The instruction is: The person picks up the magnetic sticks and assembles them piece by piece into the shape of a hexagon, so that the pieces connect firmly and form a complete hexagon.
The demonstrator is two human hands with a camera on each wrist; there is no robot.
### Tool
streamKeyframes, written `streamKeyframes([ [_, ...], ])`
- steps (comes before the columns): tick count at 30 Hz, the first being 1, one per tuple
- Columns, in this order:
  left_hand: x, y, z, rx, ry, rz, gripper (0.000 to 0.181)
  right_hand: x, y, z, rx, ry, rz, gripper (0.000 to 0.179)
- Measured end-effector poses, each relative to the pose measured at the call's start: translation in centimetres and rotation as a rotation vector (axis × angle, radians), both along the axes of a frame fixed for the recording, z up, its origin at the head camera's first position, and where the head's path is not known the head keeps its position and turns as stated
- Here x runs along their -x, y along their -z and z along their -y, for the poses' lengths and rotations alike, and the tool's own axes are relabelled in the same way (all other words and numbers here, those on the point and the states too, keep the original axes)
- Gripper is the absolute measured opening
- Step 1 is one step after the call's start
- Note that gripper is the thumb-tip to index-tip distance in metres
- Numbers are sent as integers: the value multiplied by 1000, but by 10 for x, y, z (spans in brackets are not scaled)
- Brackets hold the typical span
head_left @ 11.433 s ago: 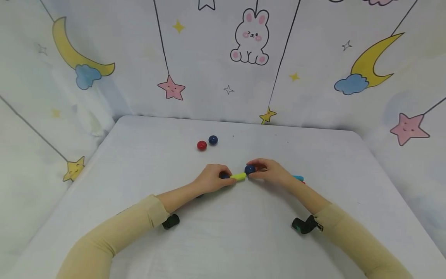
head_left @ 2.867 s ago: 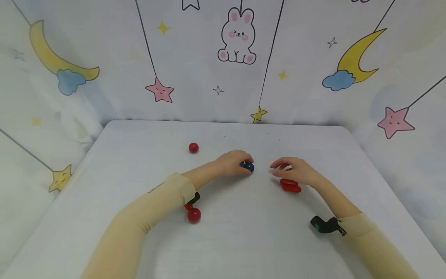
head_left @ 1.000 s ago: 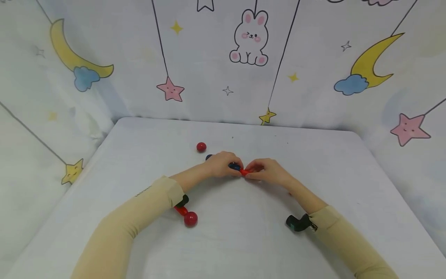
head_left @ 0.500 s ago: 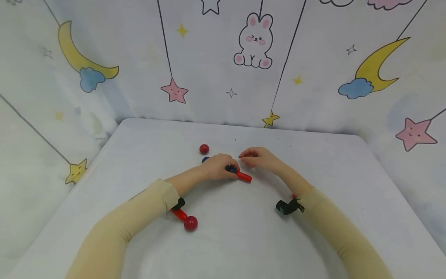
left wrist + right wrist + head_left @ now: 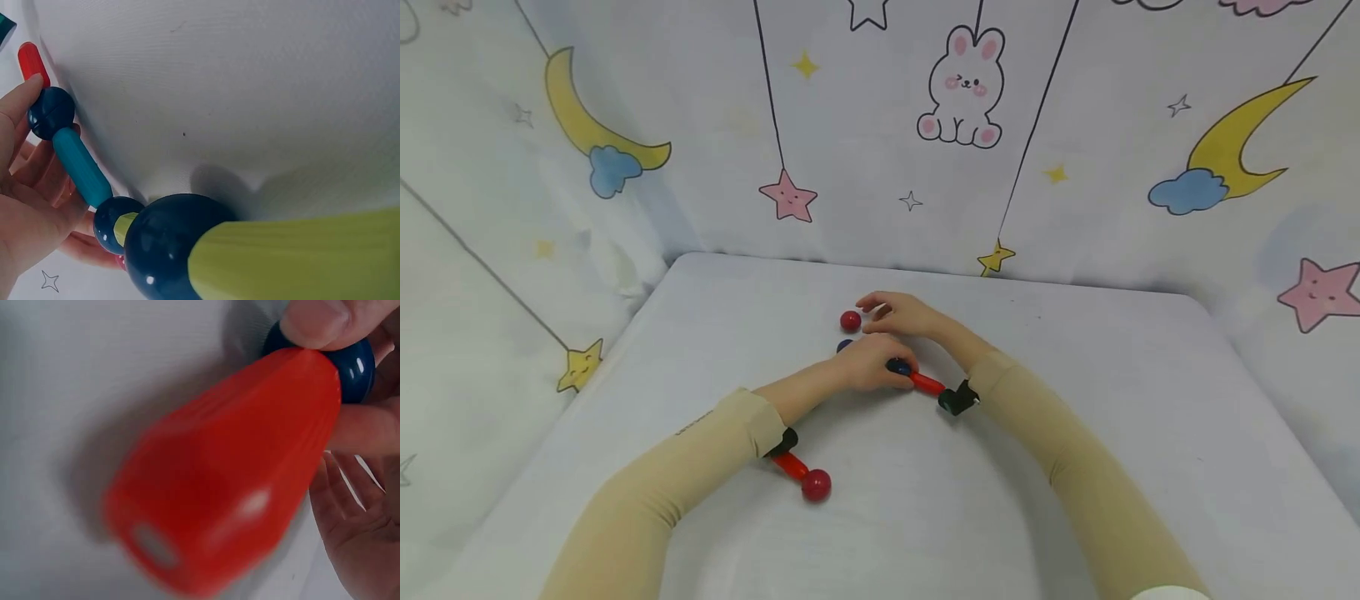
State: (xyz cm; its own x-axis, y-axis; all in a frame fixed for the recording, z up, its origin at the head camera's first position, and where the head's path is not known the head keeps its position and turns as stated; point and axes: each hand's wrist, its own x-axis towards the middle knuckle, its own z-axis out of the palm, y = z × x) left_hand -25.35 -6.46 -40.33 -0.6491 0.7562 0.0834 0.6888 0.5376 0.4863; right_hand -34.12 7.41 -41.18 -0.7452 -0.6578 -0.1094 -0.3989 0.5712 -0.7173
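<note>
My left hand (image 5: pixel 872 362) holds a dark blue ball (image 5: pixel 898 367) between thumb and fingers. A red rod (image 5: pixel 928 383) sticks out from that ball, and in the right wrist view the rod (image 5: pixel 32 62) fills the middle. From the ball's other side, in the left wrist view, runs a teal rod (image 5: pixel 82 167) to a second blue ball (image 5: pixel 115 228), then yellow-green rods (image 5: pixel 300 259) with a larger-looking blue ball (image 5: pixel 169 250). My right hand (image 5: pixel 906 317) reaches over beyond the left one, fingers loosely bent, fingertips right at a red ball (image 5: pixel 850 321).
Another red rod (image 5: pixel 790 465) joined to a red ball (image 5: pixel 816 485) lies under and in front of my left forearm. Black wrist cameras (image 5: pixel 958 397) hang below both sleeves. A printed cloth wall (image 5: pixel 700 92) rises behind the white table (image 5: pixel 1112 417).
A second ago both hands met at the red rod by the blue ball. The right hand has since let go and moved left and away to the far red ball; the left hand stays.
</note>
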Motion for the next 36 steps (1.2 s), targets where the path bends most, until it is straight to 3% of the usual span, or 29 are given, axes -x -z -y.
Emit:
streamKeyframes([
  [6,0,-1,1,7,10,-21,19,2,-2,16,-35,-48,-62,42],
  [13,-2,-2,-4,6,-19,18,20,-8,7,-20,-59,73,-59,33],
  [18,-2,-1,-5,22,-70,80,21,-36,9,-72,-47,177,-11,34],
  [25,-2,0,-7,46,-108,91,21,-87,12,-130,6,323,63,41],
  [31,-1,0,-8,38,-122,84,22,-118,11,-139,35,362,85,41],
  [36,-1,0,-10,26,-124,85,22,-129,6,-133,43,358,45,39],
])
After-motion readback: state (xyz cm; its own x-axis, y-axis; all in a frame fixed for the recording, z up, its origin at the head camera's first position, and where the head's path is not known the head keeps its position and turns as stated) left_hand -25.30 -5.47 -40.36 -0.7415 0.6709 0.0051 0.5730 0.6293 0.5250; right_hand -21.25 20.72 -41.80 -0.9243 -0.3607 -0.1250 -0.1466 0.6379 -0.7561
